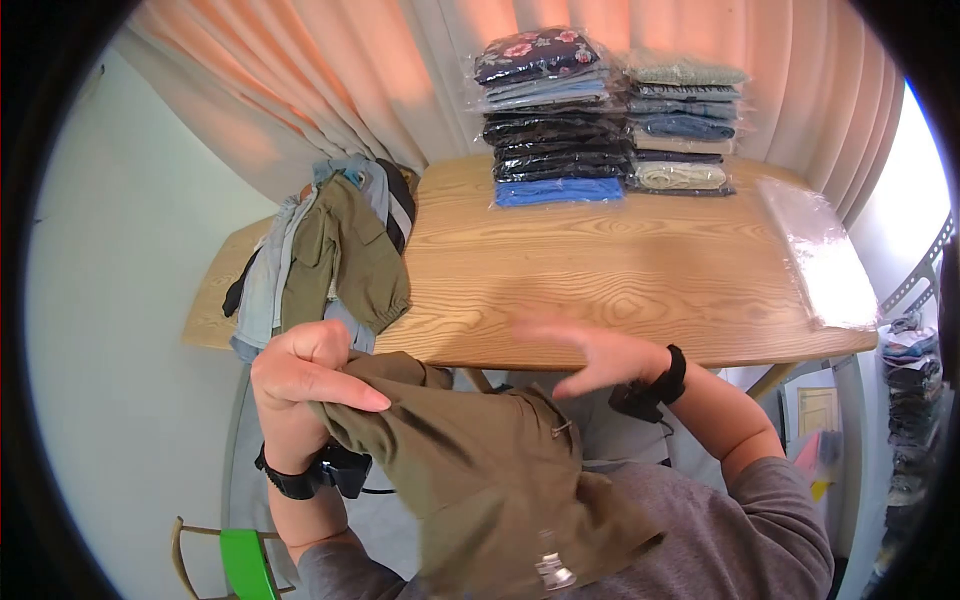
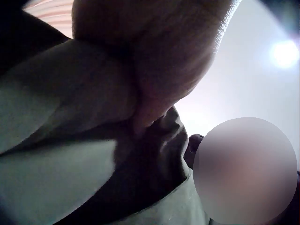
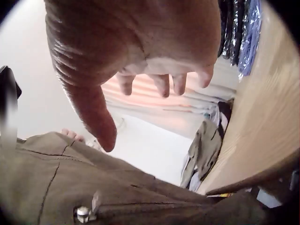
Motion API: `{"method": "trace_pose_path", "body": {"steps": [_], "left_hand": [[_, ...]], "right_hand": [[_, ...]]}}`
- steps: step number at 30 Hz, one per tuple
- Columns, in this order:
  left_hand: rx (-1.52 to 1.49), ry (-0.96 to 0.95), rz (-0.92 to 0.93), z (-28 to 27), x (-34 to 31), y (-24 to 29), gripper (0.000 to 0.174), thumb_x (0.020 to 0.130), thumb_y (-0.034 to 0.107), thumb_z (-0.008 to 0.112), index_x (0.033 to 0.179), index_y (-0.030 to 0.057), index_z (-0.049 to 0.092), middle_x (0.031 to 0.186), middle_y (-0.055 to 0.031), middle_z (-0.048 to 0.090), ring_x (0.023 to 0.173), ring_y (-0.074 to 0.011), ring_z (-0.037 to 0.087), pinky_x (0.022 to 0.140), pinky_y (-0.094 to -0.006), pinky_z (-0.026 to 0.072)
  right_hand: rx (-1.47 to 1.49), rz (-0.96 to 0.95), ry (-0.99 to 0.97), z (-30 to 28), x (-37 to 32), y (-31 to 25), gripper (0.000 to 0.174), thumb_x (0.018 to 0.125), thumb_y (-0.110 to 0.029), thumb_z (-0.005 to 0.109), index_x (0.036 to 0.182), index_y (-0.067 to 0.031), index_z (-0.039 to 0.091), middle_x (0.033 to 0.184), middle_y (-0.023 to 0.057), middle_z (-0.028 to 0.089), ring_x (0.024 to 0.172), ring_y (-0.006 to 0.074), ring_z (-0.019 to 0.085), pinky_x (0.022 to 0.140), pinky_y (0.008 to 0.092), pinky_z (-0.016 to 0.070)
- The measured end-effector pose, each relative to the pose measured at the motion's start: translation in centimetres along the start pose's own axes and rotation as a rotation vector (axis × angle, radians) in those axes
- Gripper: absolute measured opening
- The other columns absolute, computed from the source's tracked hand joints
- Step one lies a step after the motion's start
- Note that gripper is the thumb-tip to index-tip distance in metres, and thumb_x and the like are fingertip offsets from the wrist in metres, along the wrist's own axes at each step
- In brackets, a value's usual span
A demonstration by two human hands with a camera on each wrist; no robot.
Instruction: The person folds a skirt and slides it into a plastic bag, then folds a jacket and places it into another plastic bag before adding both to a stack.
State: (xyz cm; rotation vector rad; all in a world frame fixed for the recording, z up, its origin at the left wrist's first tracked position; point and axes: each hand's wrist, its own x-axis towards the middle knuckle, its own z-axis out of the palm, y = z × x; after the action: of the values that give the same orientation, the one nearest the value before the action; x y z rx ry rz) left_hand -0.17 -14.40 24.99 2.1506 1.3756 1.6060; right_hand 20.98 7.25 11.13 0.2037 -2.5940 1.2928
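left hand (image 1: 300, 375): clamped on the trousers (image 1: 480, 470), just off the near edge of the table (image 1: 620, 270) | right hand (image 1: 600, 360): fingers straight, holding nothing, over that same edge | trousers: hanging below that edge

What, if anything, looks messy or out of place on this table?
The loose heap of clothes at the left edge of the table is untidy: it slumps over the edge, unlike the neat bagged stacks at the back. The olive garment gripped by the left hand shows no visible damage.
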Motion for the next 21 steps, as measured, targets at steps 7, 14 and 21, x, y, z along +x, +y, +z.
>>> {"method": "trace_pose_path", "body": {"steps": [7, 14, 21], "left_hand": [[0.395, 0.137, -0.176, -0.5, 2.0, 0.1, 0.035, 0.059, -0.010, 0.047, 0.079, 0.0037, 0.072, 0.061, -0.0039, 0.051, 0.060, -0.0150, 0.047, 0.057, -0.0246, 0.0365], [0.494, 0.099, -0.420, 0.4, 7.6, -4.4, 0.045, 0.064, -0.007, 0.037, 0.092, -0.0007, 0.070, 0.085, -0.0089, 0.064, 0.077, -0.0155, 0.057, 0.076, -0.0249, 0.0458], [0.277, 0.047, -0.530, 2.8, 11.2, -6.2, 0.043, 0.065, -0.007, 0.039, 0.093, -0.0008, 0.071, 0.084, -0.0057, 0.064, 0.074, -0.0118, 0.056, 0.071, -0.0236, 0.0462]], "right_hand": [[0.513, -0.027, 0.060, 2.5, -2.5, -2.7, 0.071, 0.082, -0.010, 0.058, 0.143, 0.0012, 0.025, 0.143, 0.0146, 0.035, 0.134, 0.0262, 0.032, 0.110, 0.0380, 0.0247], [0.535, -0.148, 0.241, 2.7, -4.7, -3.3, 0.085, 0.079, -0.018, 0.071, 0.145, -0.0034, 0.020, 0.146, 0.0139, 0.030, 0.137, 0.0250, 0.027, 0.111, 0.0413, 0.0224], [0.468, 0.325, 0.446, 9.5, -3.0, 1.2, 0.096, 0.072, -0.023, 0.080, 0.143, -0.0038, 0.018, 0.142, 0.0150, 0.032, 0.133, 0.0265, 0.032, 0.109, 0.0425, 0.0270]]}}
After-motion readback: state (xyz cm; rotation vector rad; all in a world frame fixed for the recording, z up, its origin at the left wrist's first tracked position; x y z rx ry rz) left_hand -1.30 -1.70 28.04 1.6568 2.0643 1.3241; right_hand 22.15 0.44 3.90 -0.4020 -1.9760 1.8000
